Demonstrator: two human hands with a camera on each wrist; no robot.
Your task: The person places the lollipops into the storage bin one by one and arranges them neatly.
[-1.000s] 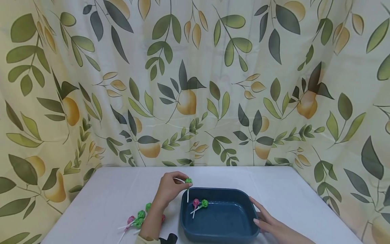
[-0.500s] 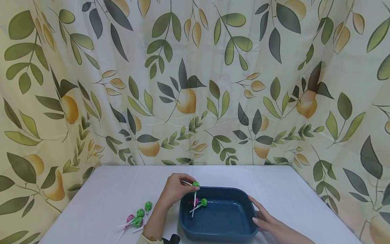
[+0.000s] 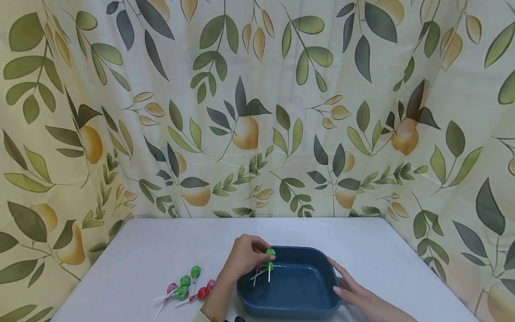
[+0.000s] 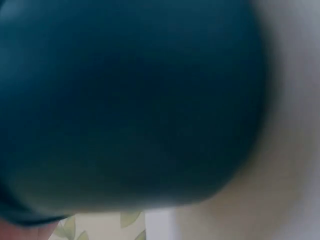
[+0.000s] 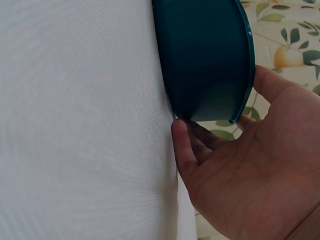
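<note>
In the head view my left hand [image 3: 246,255] pinches a green-wrapped lollipop [image 3: 270,252] by its head. Its white stick points down inside the left part of a dark blue rectangular dish [image 3: 297,304]. Below and beside it in the dish lie a pink lollipop [image 3: 258,267], partly hidden by my fingers, and another green one. My right hand [image 3: 356,290] holds the dish's right end, thumb at the rim and fingers against the outside wall, as the right wrist view shows too. The dish wall [image 4: 135,100] fills most of the left wrist view; the left hand's grip is hidden there.
Left of the dish, several lollipops lie on the white tablecloth [image 3: 161,250]: green ones [image 3: 195,271], a pink one [image 3: 171,287] and a red one [image 3: 203,293], some overlapping. My left forearm passes close beside them. A leaf-and-fruit patterned curtain [image 3: 257,134] hangs behind the table.
My left hand has carried the green lollipop right and down, from the dish's left rim into the space over its inside. More lollipops show beside the forearm. The right hand has stayed put.
</note>
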